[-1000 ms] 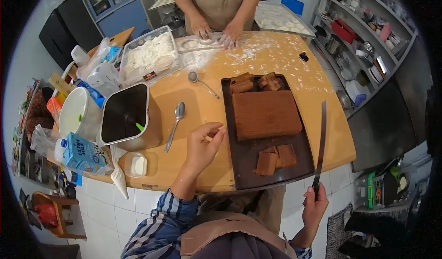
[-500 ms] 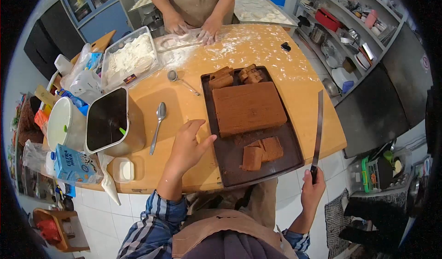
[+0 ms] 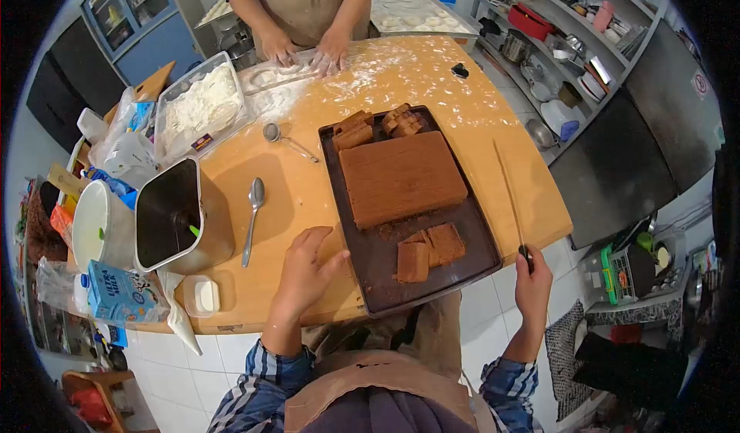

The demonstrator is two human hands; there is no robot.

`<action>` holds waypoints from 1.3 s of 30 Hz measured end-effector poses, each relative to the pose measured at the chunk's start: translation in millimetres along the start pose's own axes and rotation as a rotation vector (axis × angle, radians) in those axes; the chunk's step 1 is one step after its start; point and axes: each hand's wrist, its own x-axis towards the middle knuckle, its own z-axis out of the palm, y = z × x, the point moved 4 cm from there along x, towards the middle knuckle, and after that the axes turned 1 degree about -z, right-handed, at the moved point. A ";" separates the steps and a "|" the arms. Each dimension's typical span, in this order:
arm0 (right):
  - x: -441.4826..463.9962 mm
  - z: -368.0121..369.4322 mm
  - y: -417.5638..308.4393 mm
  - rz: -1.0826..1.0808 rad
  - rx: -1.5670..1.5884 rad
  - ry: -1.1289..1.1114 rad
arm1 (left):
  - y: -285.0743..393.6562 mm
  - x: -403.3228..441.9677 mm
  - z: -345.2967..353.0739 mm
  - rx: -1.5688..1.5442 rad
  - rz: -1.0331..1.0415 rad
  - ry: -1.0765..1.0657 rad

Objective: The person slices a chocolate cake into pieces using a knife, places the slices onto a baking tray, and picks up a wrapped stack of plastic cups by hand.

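Note:
My right hand (image 3: pixel 533 283) is wrapped round the black handle of a long knife (image 3: pixel 508 190), its thin blade pointing up and away over the table's right edge. Beside the dark tray (image 3: pixel 455 283), my left hand (image 3: pixel 305 273) hovers with thumb and fingers apart, holding nothing. A large block of brown cake (image 3: pixel 402 177) lies in the middle of the tray. Nearer to me are a few cut cake pieces (image 3: pixel 430 253). At the tray's far end sit narrow cake strips (image 3: pixel 354 131) and a stack of small cake slices (image 3: pixel 402 122).
Left of the tray lie a spoon (image 3: pixel 253 221) and a small strainer (image 3: pixel 289 142). A deep metal tin (image 3: pixel 220 229), a milk carton (image 3: pixel 123 290) and a tub of flour (image 3: pixel 202 113) crowd the left side. Opposite, a co-worker's hands (image 3: pixel 331 51) press on floured dough.
The knife has swung so its blade shows nearly edge-on, tip further left. My left hand has lowered slightly. The whole view has shifted a little.

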 end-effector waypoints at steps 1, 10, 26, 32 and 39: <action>5.6 1.5 -1.3 -0.034 -0.051 -0.008 | 0.5 -0.9 2.2 0.027 0.016 -0.004; 38.5 6.9 -32.1 -0.195 -0.165 0.116 | -0.8 -5.4 6.1 0.116 0.035 0.028; -29.1 -25.4 36.1 0.234 0.378 0.263 | -7.6 13.5 21.6 0.189 0.141 0.103; -40.2 -67.5 19.7 0.224 0.779 0.536 | -35.3 18.7 20.7 0.059 0.098 0.094; -48.1 -61.6 7.8 0.221 0.984 0.456 | -34.4 14.9 15.6 0.047 0.112 0.102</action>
